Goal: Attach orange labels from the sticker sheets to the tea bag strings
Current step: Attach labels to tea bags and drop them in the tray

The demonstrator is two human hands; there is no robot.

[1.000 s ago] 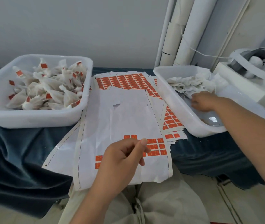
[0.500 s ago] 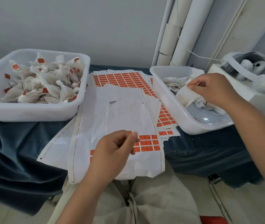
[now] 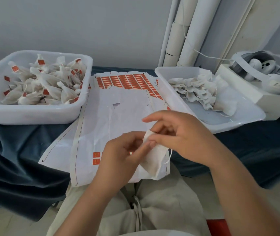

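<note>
both hands (image 3: 153, 143) pinch tea bag (image 3: 153, 160)

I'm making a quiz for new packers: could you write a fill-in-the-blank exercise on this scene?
The white bin of labelled tea bags stands on the person's ____ side.
The left hand and right hand together hold one white ____.
The sticker sheets lie ____ that bin and the bin of unlabelled bags.
Missing: left; tea bag; between.

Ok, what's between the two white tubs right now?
Head view: overlapping sticker sheets lie between the labelled-bag tub and the unlabelled-bag tub, a mostly peeled sheet in front, rows of orange labels behind.
</note>
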